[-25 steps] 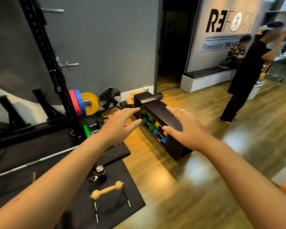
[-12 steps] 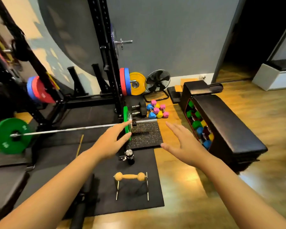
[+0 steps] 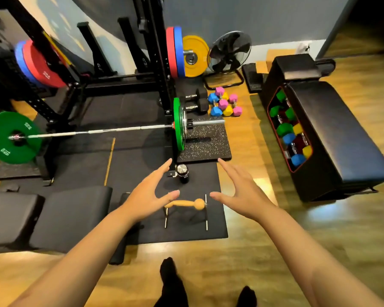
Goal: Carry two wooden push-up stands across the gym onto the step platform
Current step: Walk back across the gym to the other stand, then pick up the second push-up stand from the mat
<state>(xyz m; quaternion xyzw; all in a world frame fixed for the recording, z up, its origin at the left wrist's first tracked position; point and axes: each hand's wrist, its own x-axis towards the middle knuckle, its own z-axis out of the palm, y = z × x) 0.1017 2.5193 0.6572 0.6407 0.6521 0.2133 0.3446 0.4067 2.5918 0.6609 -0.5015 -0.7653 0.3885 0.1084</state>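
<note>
One wooden push-up stand, a tan wood handle with ball ends on thin metal legs, stands on the black floor mat low in the middle of the head view. My left hand hovers open just left of and above its handle, covering the left end. My right hand hovers open to the right of it, fingers spread. Neither hand touches the stand. A second stand and the step platform are out of view.
A black bottle with a metal cap stands just beyond the stand. A barbell with green plates rests on a speckled pad. Black benches lie left; a black dumbbell storage bench sits right. My feet stand on wooden floor.
My view has swung left and down from the room and the standing person to the rack and mat. Both open hands have dropped toward the push-up stand, which is now closer and between them.
</note>
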